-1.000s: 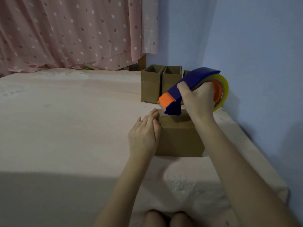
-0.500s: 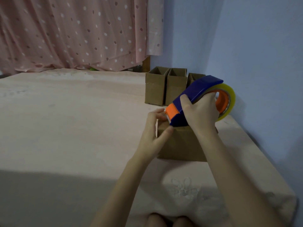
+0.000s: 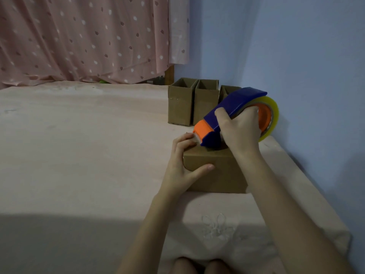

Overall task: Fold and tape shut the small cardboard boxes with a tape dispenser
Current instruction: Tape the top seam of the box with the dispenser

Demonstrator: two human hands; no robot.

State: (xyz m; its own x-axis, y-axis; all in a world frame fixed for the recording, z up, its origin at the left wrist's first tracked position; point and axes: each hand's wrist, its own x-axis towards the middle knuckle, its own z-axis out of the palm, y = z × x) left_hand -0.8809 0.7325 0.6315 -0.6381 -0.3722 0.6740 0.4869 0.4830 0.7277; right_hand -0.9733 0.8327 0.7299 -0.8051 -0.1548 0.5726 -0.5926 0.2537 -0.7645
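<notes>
1. Right hand (image 3: 240,133) grips blue-and-orange tape dispenser (image 3: 227,115), long axis slanting, orange nose down-left onto small brown cardboard box (image 3: 217,173) near the pink surface's (image 3: 79,145) right edge.
2. Left hand (image 3: 182,167) clasps the box's left corner.

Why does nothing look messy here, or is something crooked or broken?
Nothing stands out. The box sits flat on the pink sheet; the left hand holds its corner while the right hand grips the tape dispenser on top. Three open boxes stand upright in a row by the wall.
</notes>
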